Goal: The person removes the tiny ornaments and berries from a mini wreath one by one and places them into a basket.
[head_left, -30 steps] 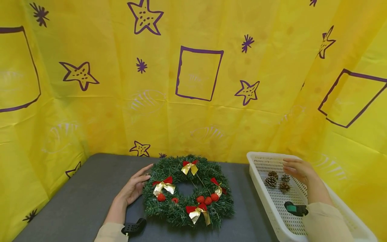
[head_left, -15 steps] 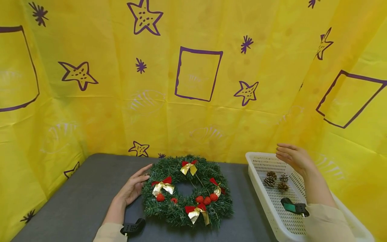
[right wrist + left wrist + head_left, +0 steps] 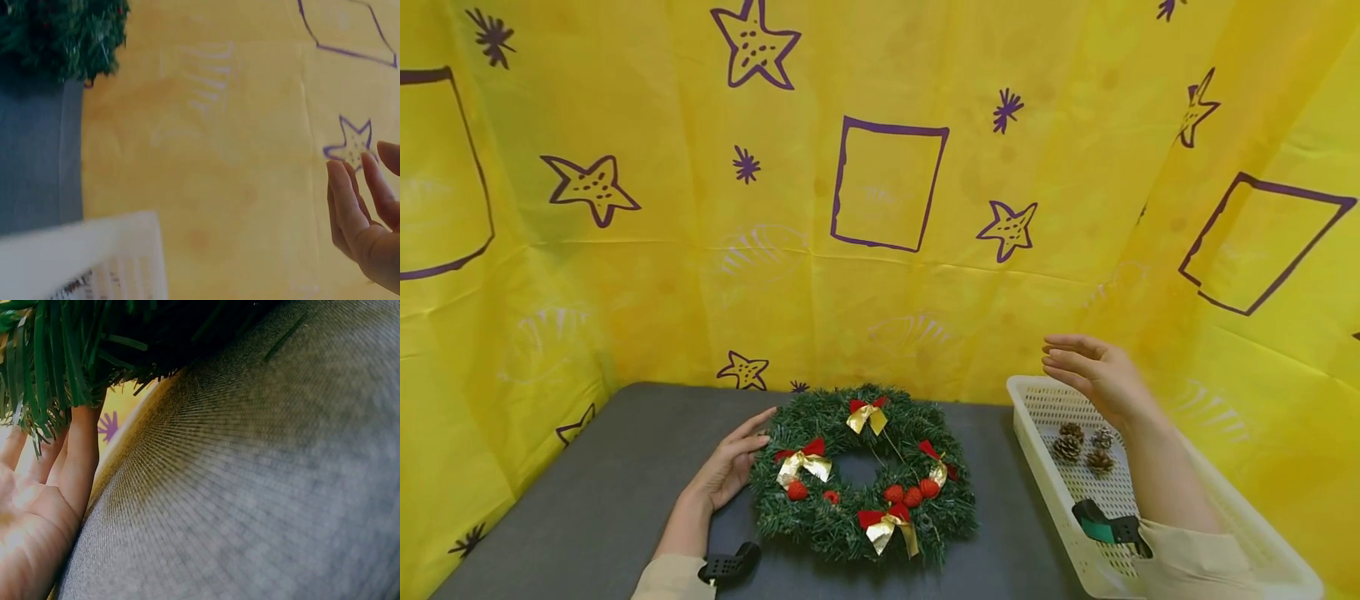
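A green wreath (image 3: 940,425) lies on the dark table, trimmed with red-and-gold bows (image 3: 805,462) and red berries (image 3: 912,497). My left hand (image 3: 727,468) rests at its left edge, fingers extended and touching the greenery; in the left wrist view the fingertips disappear behind the needles. My right hand (image 3: 1105,379) hovers over the far end of a white basket (image 3: 1052,500), apart from it. In the right wrist view that hand's fingers (image 3: 350,203) bend loosely with nothing visible between them. Several pine cones (image 3: 1067,448) lie in the basket.
The basket stands at the table's right side, just right of the wreath. A yellow patterned curtain (image 3: 887,325) hangs close behind the table (image 3: 647,467) and along both sides. Each wrist wears a black strap (image 3: 730,564).
My right hand has risen out of the basket area and moved left toward the wreath. My left hand and the wreath have stayed in place.
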Action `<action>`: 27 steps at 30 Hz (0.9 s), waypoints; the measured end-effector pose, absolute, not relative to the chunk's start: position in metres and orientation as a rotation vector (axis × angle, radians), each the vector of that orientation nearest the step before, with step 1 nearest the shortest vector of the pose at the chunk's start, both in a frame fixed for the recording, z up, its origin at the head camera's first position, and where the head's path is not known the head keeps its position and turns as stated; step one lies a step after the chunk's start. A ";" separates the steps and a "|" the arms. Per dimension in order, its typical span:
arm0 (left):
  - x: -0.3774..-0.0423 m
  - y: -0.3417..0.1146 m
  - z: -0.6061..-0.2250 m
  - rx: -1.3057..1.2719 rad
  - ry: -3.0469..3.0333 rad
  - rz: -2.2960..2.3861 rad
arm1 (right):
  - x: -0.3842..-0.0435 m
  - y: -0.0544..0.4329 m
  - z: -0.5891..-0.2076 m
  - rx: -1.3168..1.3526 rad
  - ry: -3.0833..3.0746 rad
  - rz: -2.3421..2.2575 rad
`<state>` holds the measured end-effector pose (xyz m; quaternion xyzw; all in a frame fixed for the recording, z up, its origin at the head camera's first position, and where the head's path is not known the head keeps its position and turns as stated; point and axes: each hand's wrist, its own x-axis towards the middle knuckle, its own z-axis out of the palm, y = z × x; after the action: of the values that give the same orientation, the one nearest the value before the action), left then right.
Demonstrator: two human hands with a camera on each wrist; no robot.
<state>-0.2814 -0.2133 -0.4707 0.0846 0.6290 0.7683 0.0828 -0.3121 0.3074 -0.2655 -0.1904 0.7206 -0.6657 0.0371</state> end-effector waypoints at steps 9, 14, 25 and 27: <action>-0.280 -0.213 -0.472 0.251 1.836 2.323 | -0.294 0.282 -0.274 -0.601 2.234 -2.035; -0.281 -0.213 -0.471 0.259 1.841 2.321 | -0.284 0.272 -0.283 -0.570 2.325 -1.955; -0.280 -0.213 -0.469 0.249 1.848 2.311 | -0.270 0.253 -0.306 -0.645 2.283 -1.916; -0.280 -0.213 -0.469 0.248 1.852 2.309 | -0.268 0.250 -0.309 -0.645 2.284 -1.902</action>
<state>-0.2804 -0.2130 -0.4691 0.0832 0.6213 0.7745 0.0856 -0.2682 0.2498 -0.3092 -0.2119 0.7499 -0.6247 0.0500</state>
